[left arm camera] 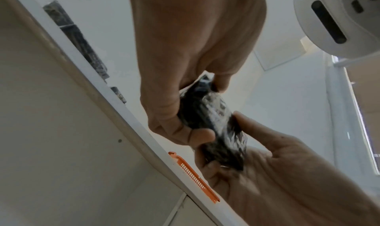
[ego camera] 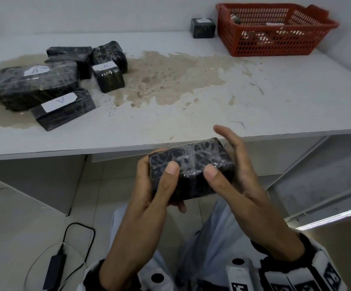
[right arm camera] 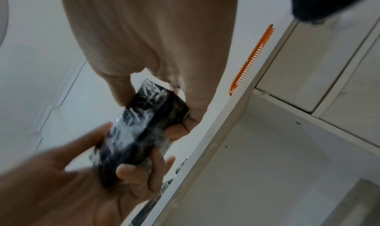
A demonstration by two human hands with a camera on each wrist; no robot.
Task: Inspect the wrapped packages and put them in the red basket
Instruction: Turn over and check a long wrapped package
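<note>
Careful: you hold the package (ego camera: 191,171) off the edge of the table (ego camera: 212,114), above the floor (ego camera: 34,206). Your left hand (ego camera: 147,192) is curled round its left end. Your right hand (ego camera: 239,185) pinches it with thumb and lower fingers, forefinger lifted clear. It looks slick; a slip while turning would drop it, well apart from the red basket (ego camera: 254,6).

A plain packing workroom: stained white worktable (ego camera: 191,114), bare walls (ego camera: 86,13), tiled floor (ego camera: 23,217), labelled wrapped packages (ego camera: 34,82), red basket (ego camera: 264,44)
</note>
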